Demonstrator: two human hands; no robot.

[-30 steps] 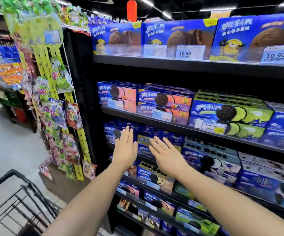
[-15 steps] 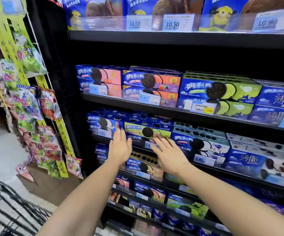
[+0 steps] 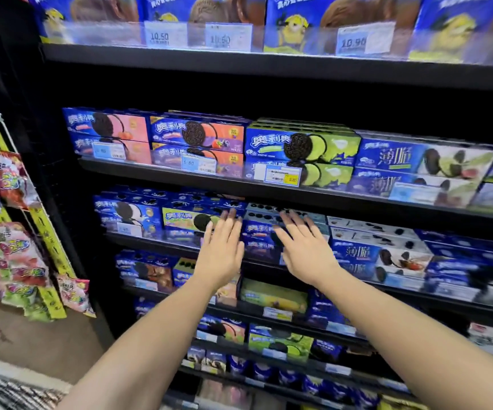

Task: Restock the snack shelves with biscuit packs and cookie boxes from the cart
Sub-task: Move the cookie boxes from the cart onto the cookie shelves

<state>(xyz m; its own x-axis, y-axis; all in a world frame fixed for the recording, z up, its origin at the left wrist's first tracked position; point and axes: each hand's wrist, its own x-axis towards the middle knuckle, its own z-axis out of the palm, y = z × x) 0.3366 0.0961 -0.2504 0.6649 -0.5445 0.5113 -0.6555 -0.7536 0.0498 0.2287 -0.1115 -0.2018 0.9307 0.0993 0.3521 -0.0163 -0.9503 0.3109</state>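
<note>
Both hands are empty, fingers straight and a bit spread: left hand (image 3: 221,253) at the front of the yellow-green cookie box (image 3: 183,218), right hand (image 3: 306,250) on the blue cookie boxes (image 3: 258,232) just beside it, third shelf (image 3: 156,242) down in view. Looks like squaring up the row to me (the cart (image 3: 8,395) is barely visible, bottom left corner). I'd push with flat palms, evenly on both, so the stacks slide back straight without skewing.
</note>
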